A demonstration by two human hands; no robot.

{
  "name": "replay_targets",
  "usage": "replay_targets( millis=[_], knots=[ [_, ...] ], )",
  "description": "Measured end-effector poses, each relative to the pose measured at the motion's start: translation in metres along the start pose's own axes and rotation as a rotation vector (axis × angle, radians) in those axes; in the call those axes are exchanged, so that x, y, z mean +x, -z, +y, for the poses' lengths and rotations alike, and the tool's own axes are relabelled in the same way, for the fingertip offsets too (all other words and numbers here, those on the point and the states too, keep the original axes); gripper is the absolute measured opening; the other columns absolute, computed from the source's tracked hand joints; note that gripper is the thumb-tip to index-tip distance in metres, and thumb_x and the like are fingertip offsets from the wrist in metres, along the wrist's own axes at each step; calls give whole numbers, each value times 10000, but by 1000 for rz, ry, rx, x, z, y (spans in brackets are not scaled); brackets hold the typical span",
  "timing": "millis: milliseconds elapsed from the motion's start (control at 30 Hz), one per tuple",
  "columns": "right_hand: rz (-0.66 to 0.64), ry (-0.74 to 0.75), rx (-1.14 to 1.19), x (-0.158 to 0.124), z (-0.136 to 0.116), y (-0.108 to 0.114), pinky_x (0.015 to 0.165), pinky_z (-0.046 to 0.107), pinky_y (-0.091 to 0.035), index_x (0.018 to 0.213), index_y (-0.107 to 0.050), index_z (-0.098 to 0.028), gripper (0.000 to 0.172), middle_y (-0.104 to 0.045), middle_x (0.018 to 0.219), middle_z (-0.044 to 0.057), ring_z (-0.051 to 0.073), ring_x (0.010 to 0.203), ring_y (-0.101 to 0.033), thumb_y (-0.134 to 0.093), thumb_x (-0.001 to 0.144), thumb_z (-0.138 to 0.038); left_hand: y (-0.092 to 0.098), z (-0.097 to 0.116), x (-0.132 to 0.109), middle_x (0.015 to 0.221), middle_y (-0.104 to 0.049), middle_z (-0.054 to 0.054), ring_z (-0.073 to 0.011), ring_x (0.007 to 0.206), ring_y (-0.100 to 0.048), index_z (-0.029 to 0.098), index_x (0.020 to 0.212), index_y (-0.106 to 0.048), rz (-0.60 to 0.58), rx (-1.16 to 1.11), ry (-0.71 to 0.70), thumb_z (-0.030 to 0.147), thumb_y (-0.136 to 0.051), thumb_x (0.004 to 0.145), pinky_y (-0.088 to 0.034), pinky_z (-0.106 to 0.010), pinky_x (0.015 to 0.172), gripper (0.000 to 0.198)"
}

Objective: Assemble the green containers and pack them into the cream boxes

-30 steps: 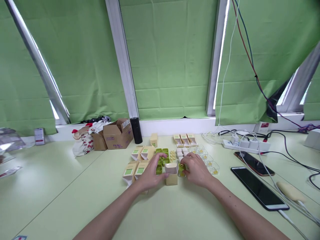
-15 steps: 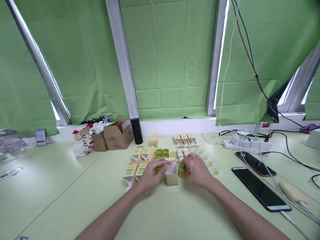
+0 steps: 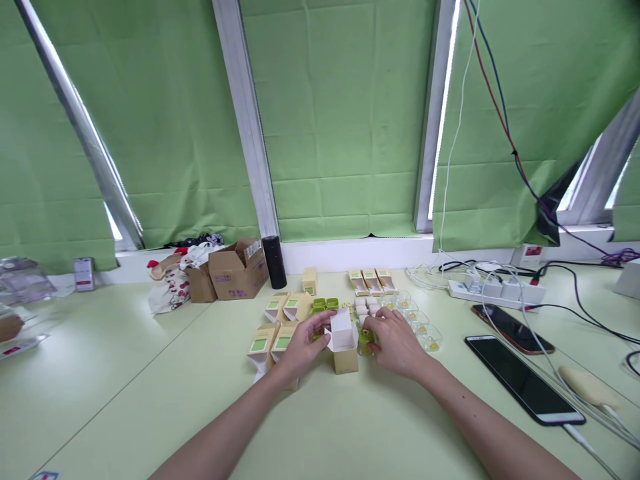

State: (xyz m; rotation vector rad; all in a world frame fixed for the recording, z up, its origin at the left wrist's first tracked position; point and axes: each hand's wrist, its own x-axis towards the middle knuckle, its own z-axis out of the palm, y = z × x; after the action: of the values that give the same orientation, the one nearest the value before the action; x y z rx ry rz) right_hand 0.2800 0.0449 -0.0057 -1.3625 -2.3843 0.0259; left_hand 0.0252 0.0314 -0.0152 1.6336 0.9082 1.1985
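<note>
A small tan cardboard box (image 3: pixel 346 362) stands upright with its top open, and its white-lined lid is raised. My left hand (image 3: pixel 300 348) is at its left side, thumb and forefinger on the lid and side flap. Just right of the box, my right hand (image 3: pixel 395 341) has its fingers closed on a small green container (image 3: pixel 365 339); the fingers partly cover it. Behind my hands are green cups (image 3: pixel 325 304) and white-pink blocks (image 3: pixel 367 303). Clear plastic cups with yellow bits (image 3: pixel 419 319) stand beside my right hand.
Several open boxes with green labels (image 3: pixel 260 345) stand left of my left hand; three more boxes (image 3: pixel 371 281) lie behind. A carton (image 3: pixel 237 270) and black cylinder (image 3: pixel 274 262) are at the back. Phones (image 3: pixel 523 377), cables and a power strip (image 3: pixel 493 291) occupy the right.
The box's lid has swung up, showing its white inside, and my left fingers have shifted to its left edge. My right hand stays nearly still. A brownish shape has appeared at the far left edge.
</note>
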Motion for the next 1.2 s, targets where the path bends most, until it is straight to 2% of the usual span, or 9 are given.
replay_targets(
  millis=[267, 467, 700, 767, 867, 967, 1033, 1200],
  knots=[
    [20, 18, 2, -1, 1, 1, 871, 381, -395, 992, -693, -232, 270, -753, 946, 62, 305, 1095, -609, -776, 763, -115, 2, -5, 4, 1248, -719, -148, -285, 1172, -646, 161, 1434, -642, -26, -64, 86, 198, -820, 704, -512, -384, 975, 752],
    [16, 26, -11, -3, -1, 3, 854, 366, -384, 994, -680, -231, 300, -744, 924, 57, 297, 1071, -612, -777, 748, -90, 4, -7, 4, 1263, -723, -142, -283, 1172, -662, 188, 1459, -622, -70, -88, 140, 161, -806, 704, -520, -347, 899, 778],
    [42, 14, 2, -1, 0, 2, 867, 377, -387, 984, -672, -222, 286, -751, 954, 66, 302, 1084, -611, -783, 751, -99, 4, -13, 7, 1226, -732, -151, -280, 1144, -673, 156, 1459, -616, -74, -121, 143, 142, -822, 667, -509, -339, 884, 818],
    [89, -15, 16, 1, 2, 3, 871, 389, -396, 1002, -667, -222, 268, -751, 980, 77, 301, 1070, -619, -762, 780, -106, 4, -12, 7, 1210, -732, -142, -279, 1149, -667, 165, 1457, -622, -71, -115, 142, 150, -826, 674, -510, -334, 877, 809],
    [242, -54, 96, 2, 7, 5, 912, 419, -421, 1061, -652, -223, 248, -745, 1075, 98, 309, 1095, -624, -708, 838, -131, 4, -10, 6, 1203, -729, -136, -274, 1149, -661, 175, 1454, -629, -78, -108, 149, 164, -832, 677, -510, -321, 859, 803],
    [432, -62, 281, 1, 10, 6, 984, 456, -445, 1155, -629, -232, 254, -730, 1172, 103, 315, 1141, -626, -650, 903, -206, 4, -9, 6, 1193, -730, -134, -271, 1146, -663, 175, 1454, -633, -77, -104, 151, 168, -832, 673, -507, -313, 852, 806],
    [512, -55, 432, 0, 8, 7, 1006, 467, -465, 1208, -613, -244, 267, -725, 1211, 103, 314, 1150, -632, -619, 944, -279, 4, -9, 6, 1210, -729, -134, -275, 1159, -660, 187, 1449, -639, -74, -97, 146, 176, -833, 678, -509, -317, 858, 795],
    [510, 54, 726, -4, -6, 6, 1025, 446, -509, 1282, -578, -274, 286, -691, 1340, 100, 290, 1229, -639, -573, 1003, -335, 3, -9, 5, 1244, -731, -148, -300, 1205, -653, 190, 1452, -640, -77, -88, 126, 183, -826, 705, -518, -357, 915, 770]
  ],
)
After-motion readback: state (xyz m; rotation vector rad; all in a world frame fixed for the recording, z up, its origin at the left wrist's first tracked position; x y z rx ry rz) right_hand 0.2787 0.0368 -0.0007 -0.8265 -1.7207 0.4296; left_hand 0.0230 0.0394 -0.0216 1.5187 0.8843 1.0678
